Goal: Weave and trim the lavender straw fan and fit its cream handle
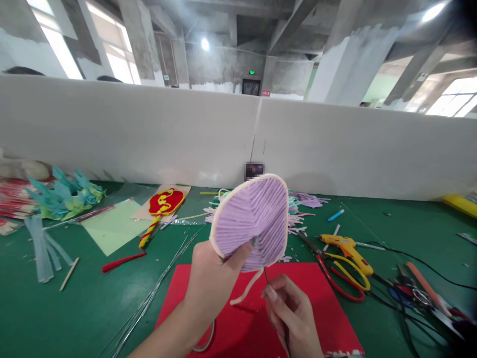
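Note:
A lilac leaf-shaped fan piece [266,209], made of fuzzy ribbed strips with a cream edging, is held up at the centre. My left hand [212,276] is closed on its lower left part, thumb pressed on the front. Below the piece, the fingers of my right hand [292,313] pinch a thin dark wire [266,276] that runs up to its lower edge. A loose cream strip [248,290] hangs from the bottom edge. Beneath both hands lies a red board [335,311].
Right of the board are red-and-yellow-handled scissors [345,281], a yellow glue gun [348,250], a black cable and pliers. At left lie thin wires [149,298], a red-and-yellow tasselled fan [167,202], green paper [114,226] and teal flowers [65,194]. A white partition [130,134] stands behind.

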`<move>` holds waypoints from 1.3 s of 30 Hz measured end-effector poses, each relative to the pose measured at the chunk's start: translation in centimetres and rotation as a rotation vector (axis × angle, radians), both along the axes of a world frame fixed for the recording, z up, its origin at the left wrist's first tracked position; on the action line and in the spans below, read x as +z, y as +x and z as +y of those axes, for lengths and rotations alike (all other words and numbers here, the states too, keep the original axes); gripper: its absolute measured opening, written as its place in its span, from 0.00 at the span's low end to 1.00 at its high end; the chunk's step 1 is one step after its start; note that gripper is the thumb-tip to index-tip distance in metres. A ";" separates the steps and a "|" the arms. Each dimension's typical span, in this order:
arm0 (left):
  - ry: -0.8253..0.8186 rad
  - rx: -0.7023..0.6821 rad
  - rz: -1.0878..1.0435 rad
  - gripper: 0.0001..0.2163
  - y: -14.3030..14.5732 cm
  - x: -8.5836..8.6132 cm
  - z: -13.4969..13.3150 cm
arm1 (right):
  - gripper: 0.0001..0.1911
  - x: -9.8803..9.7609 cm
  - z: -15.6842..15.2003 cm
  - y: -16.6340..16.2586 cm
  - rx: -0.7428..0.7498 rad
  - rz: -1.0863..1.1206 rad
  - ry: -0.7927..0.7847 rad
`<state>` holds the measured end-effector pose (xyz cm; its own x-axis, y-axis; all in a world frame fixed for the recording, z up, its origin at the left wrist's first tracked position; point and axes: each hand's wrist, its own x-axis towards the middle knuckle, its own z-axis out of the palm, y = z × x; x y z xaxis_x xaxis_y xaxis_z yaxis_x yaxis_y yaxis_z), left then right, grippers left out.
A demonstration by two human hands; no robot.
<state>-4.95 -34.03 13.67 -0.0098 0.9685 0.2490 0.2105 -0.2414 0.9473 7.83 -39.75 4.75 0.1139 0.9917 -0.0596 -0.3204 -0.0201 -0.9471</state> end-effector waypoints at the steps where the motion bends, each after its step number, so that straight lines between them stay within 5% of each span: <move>1: 0.002 0.012 0.019 0.06 0.0 0.1 -0.2 | 0.16 -0.1 0.1 0.1 0.043 0.069 -0.002; 5: -0.056 0.056 -0.022 0.05 -0.2 0.3 -0.3 | 0.15 -0.1 0.5 0.7 0.201 0.273 -0.042; 8: -0.128 0.021 -0.120 0.07 -0.3 0.5 0.3 | 0.12 0.3 0.6 1.3 0.248 0.199 -0.023; 16: -0.306 -0.295 0.040 0.08 1.0 -0.4 0.4 | 0.15 0.5 1.0 2.3 -0.189 0.184 0.029; 30: -0.469 -0.322 -0.102 0.13 2.2 -1.7 0.7 | 0.17 0.3 1.5 2.3 -0.365 0.120 -0.063; 39: -0.383 -0.347 0.013 0.08 2.0 -2.2 1.1 | 0.16 0.3 1.4 2.3 -0.351 0.177 -0.082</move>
<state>-2.95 -32.94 11.44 0.3291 0.9358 -0.1263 0.1923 0.0645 0.9792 10.17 -38.32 5.05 0.4258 0.8856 -0.1858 -0.4795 0.0467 -0.8763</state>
